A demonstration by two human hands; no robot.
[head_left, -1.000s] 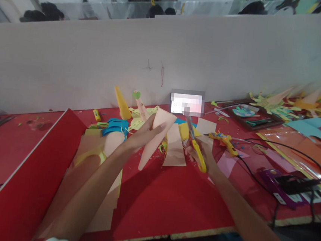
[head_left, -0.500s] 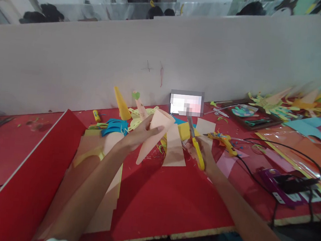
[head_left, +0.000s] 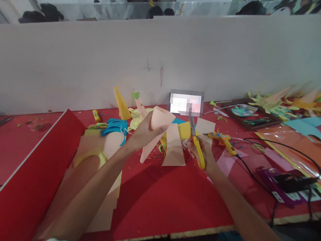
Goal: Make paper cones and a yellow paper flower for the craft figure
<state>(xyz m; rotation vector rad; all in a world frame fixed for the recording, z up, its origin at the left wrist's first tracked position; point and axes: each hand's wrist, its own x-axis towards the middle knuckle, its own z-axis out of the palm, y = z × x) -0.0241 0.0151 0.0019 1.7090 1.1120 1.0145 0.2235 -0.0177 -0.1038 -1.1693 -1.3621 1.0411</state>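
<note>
Left hand [head_left: 142, 133] is gripping a peach paper cone [head_left: 162, 117] over the middle of the bench [head_left: 172, 208], wide end up and tip hanging down toward the near side. Right hand [head_left: 207, 151] is wrapped around the yellow handles of some scissors [head_left: 198, 149], blades pointing to the far side. The blades are just right of the cone, not touching it, and I can't tell if they're open.

Between the hands there's a flat peach piece [head_left: 174, 150] on the bench, with a bit of yellow paper [head_left: 184, 130] just beside it. Left of the cone you've got blue paper strips [head_left: 117, 126], with a yellow cone [head_left: 122, 105] standing behind them on the far side. More peach sheets [head_left: 100, 218] lie near left, beside a tilted red board [head_left: 32, 173].

Over right, a yellow glue gun [head_left: 227, 143] lies by some pink paper [head_left: 226, 164], and a purple power strip [head_left: 269, 178] is further right and nearer. Far middle there's a screen [head_left: 178, 104], all blurred out, up by the white partition [head_left: 98, 62].
</note>
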